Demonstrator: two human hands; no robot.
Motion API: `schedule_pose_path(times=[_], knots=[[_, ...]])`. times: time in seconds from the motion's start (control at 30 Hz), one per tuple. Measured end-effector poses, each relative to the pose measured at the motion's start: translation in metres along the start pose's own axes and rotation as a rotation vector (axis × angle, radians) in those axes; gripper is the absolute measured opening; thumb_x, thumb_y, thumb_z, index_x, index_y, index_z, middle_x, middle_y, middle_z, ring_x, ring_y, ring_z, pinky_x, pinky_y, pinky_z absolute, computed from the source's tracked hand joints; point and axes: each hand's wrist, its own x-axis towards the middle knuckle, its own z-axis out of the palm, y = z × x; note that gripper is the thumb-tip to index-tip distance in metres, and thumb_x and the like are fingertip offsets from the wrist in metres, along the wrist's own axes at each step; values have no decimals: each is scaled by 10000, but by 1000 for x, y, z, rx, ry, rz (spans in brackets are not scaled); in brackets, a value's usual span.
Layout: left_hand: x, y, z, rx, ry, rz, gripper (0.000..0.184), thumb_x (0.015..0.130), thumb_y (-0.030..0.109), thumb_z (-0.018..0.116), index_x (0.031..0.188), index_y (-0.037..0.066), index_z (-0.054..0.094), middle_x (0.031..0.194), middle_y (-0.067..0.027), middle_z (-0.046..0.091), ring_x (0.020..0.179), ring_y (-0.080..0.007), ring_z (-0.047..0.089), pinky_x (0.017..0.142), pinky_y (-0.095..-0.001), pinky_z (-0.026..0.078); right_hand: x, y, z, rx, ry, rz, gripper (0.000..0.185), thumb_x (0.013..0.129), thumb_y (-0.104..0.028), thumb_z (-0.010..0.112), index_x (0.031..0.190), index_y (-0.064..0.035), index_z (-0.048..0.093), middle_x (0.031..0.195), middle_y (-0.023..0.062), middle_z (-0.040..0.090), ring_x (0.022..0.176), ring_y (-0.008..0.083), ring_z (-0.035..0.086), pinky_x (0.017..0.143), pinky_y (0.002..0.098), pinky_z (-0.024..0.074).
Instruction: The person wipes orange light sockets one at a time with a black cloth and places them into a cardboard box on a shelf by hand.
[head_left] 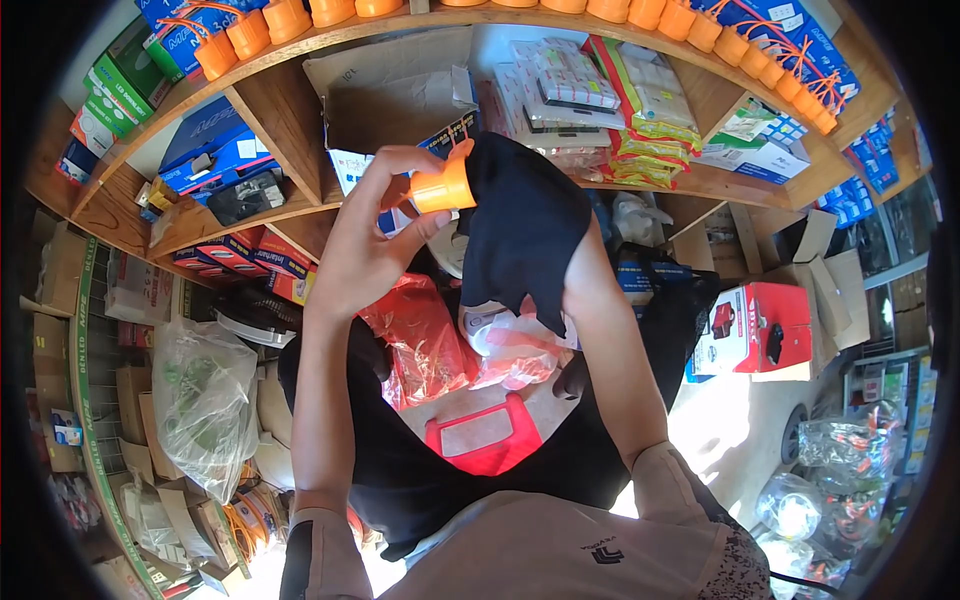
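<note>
My left hand [375,225] is closed around an orange lamp socket [442,187], thumb below and fingers above, holding it up in front of the shelves. A thin orange wire stands up from the socket's end. Beside it, a black cloth [525,225] touches the socket's right side and hangs down. My right hand is inside or behind this cloth, so its fingers are hidden; only the wrist and forearm [610,320] show. The cloth is held up by that hand.
Similar orange sockets [645,14] line the top shelf. Below are an open cardboard box [395,100] and packaged goods [650,100]. A red plastic bag [420,335] and a red stool [490,435] are low between my legs. A red-and-white box [765,325] stands at right.
</note>
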Motion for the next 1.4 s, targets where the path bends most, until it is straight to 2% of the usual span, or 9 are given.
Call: schedule_pose_path(times=[0.13, 0.27, 0.3, 0.57, 1.0, 1.03, 1.2, 1.33, 1.4], knots=[[2, -1, -1, -83, 131, 45, 456, 850, -124, 732, 1212, 64, 529, 1268, -108, 587, 1151, -195, 612, 1000, -352, 497, 3, -6, -11, -51, -11, -22, 432, 889, -58, 703, 1288, 46, 575, 1114, 81, 682, 900, 150, 675, 762, 277, 557], [-4, 3, -19, -683, 62, -144, 424, 925, 109, 739, 1271, 34, 504, 1195, -174, 633, 979, -284, 694, 839, -377, 547, 4, -13, -22, -119, -17, -55, 459, 878, -66, 718, 1297, 44, 567, 1127, 83, 677, 934, 151, 666, 785, 282, 549], [-4, 4, -15, -669, 74, -102, 485, 961, 312, 685, 1297, 20, 492, 1149, -204, 648, 863, -314, 701, 769, -386, 549, -6, -10, -19, -132, -17, -63, 466, 875, -68, 722, 1299, 44, 565, 1130, 84, 676, 942, 151, 664, 791, 283, 547], [-13, -7, -15, -974, -56, -157, 703, 969, 574, 573, 1233, -75, 524, 1000, -208, 649, 771, -294, 690, 642, -381, 564, -13, -3, -26, -228, -50, -99, 522, 853, -83, 752, 1317, 40, 548, 1157, 88, 666, 1010, 153, 646, 837, 293, 531], [-8, 5, 2, -863, 40, -283, 642, 1022, 558, 479, 1159, -60, 583, 965, -132, 654, 722, -187, 667, 598, -294, 540, -46, 10, -25, -433, -59, -165, 615, 817, -108, 802, 1345, 33, 520, 1200, 94, 650, 1120, 156, 618, 912, 309, 505], [-7, 4, 4, -861, 40, -295, 618, 1028, 544, 471, 1140, -52, 589, 932, -116, 650, 691, -168, 644, 577, -280, 513, -37, -17, -1, -832, -78, -647, 604, 776, -130, 826, 1313, -12, 576, 1161, 103, 680, 1039, 250, 669, 861, 368, 537], [-5, 5, -6, -765, -9, -398, 431, 1051, 436, 528, 1036, 15, 618, 751, -43, 607, 575, -94, 518, 511, -232, 387, -15, -31, 34, -1053, -170, -746, 419, 756, -106, 781, 1161, -86, 678, 1021, 126, 692, 880, 388, 652, 739, 459, 551], [-2, 12, 7, -343, 177, -247, 308, 1033, 295, 629, 1187, 30, 651, 1049, -51, 680, 898, -116, 634, 782, -264, 515, -4, -2, 17, -922, -11, -635, 442, 803, -129, 755, 1229, -63, 657, 1089, 150, 701, 960, 344, 698, 793, 409, 563], [-4, 15, 4, -271, 142, -156, 327, 956, 166, 731, 1237, 36, 629, 1186, -65, 664, 1141, -177, 616, 1025, -333, 459, -1, 1, 8, -716, -30, -493, 480, 803, -141, 768, 1255, -47, 641, 1117, 160, 704, 991, 306, 714, 848, 371, 554]])
